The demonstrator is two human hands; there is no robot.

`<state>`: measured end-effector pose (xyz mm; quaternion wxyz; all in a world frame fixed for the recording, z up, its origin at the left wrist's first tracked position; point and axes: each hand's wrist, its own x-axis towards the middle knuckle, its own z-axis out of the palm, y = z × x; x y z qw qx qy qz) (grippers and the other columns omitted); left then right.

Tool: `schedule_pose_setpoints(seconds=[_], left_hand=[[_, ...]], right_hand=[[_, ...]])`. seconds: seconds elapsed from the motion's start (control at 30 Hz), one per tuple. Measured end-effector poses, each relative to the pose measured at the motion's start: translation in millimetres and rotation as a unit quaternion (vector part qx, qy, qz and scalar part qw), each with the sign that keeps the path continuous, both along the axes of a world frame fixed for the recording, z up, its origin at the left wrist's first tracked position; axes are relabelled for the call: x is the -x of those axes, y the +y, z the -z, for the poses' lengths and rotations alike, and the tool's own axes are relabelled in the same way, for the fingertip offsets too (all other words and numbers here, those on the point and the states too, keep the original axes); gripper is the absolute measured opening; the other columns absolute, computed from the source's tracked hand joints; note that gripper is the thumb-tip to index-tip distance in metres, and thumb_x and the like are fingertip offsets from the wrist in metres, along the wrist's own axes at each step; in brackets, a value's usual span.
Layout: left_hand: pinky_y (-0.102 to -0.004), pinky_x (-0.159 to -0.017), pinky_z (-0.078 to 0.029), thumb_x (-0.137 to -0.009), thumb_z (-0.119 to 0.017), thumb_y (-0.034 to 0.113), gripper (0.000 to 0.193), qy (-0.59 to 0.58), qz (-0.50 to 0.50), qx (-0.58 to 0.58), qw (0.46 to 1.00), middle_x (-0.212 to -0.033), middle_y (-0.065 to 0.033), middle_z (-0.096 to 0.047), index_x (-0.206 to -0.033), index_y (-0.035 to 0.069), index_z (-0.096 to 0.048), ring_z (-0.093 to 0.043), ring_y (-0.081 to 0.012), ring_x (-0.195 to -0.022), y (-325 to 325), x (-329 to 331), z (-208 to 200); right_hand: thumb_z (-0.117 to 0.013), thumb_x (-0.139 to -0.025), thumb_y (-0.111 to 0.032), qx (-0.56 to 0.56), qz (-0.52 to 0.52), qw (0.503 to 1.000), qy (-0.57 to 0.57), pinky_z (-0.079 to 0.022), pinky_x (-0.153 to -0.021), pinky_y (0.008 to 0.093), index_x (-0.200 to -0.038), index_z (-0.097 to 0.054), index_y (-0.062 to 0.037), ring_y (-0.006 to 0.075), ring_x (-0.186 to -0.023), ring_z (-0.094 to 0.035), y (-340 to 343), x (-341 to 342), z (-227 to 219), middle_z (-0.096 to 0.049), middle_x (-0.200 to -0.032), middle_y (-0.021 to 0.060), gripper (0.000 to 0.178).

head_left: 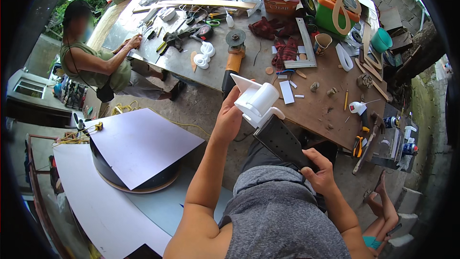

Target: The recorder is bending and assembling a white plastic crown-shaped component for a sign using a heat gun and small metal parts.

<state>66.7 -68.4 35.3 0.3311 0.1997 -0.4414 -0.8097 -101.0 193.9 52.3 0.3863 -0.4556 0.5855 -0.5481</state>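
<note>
We are counting two hands at work, each holding one thing. Our left hand (229, 117) is closing its grip around the edge of one white plastic part (256, 100); our right hand (320, 170) is closing its grip, thumb on top, on the end of one black perforated plate (282, 141). On the bench (179, 64) we are seeing one angle grinder (235, 52), one framing square (309, 43) and one paper cup (323, 43) to its right, one yellow pencil (346, 100) farther right, and one teal bowl (381, 40) beyond that. White rings (202, 56) are clustering just left of the grinder, overlapping too much for us to count. One co-worker (103, 60) is standing well to the grinder's left.

We are holding the white part in the air, just to our side of the grinder. It is showing a smooth, short cylinder and a flat fin tapering to a point at the upper left. The black plate's far end is coming close beneath it; whether they are touching, we are not managing to tell.
</note>
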Motion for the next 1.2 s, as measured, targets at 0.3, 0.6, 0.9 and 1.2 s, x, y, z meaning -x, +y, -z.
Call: schedule_pose_setpoints(seconds=[0.3, 0.6, 0.9, 1.2], left_hand=[[-0.0386, -0.114, -0.04, -0.093, -0.064, 0.021, 0.069, -0.018, 0.001, 0.04, 0.999, -0.147, -0.01, -0.051, -0.153, 0.003, -0.036, -0.051, -0.0226, -0.136, 5, -2, -1], [-0.0375, -0.114, -0.04, -0.092, -0.065, 0.026, 0.073, -0.015, -0.027, 0.045, 0.999, -0.144, -0.0109, -0.053, -0.154, 0.001, -0.035, -0.054, -0.0215, -0.132, 3, -1, 7], [-0.0343, -0.104, -0.044, -0.1, -0.059, 0.043, 0.069, -0.035, -0.013, 0.087, 0.996, -0.121, -0.0176, -0.065, -0.149, -0.002, -0.041, -0.063, -0.0251, -0.115, -3, -15, 18], [-0.033, -0.111, -0.038, -0.096, -0.063, 0.046, 0.06, -0.013, -0.015, 0.126, 0.992, -0.128, -0.012, -0.062, -0.139, 0.005, -0.054, -0.054, -0.0209, -0.125, -2, -23, 16]], right_hand=[[-0.076, -0.092, -0.033, -0.026, 0.012, 0.997, -0.066, -0.046, -0.081, 0.0274, -0.127, -0.063, 0.0052, 0.0159, -0.09, -0.059, 9, 2, 14, -0.063, -0.101, 0.0091, 0.054], [-0.077, -0.091, -0.031, 0.014, 0.001, 1.0, -0.009, -0.048, -0.083, 0.0282, -0.13, -0.063, 0.0038, 0.0176, -0.093, -0.062, 2, 0, 3, -0.065, -0.104, 0.0105, 0.053], [-0.079, -0.089, -0.023, 0.048, -0.033, 0.997, 0.046, -0.053, -0.082, 0.0318, -0.131, -0.064, 0.0009, 0.0238, -0.093, -0.066, -3, -7, -11, -0.066, -0.106, 0.0137, 0.051], [-0.081, -0.084, -0.021, 0.075, -0.03, 0.994, 0.071, -0.055, -0.08, 0.0345, -0.132, -0.065, -0.0029, 0.0263, -0.091, -0.068, -1, -11, -3, -0.067, -0.106, 0.0141, 0.053]])
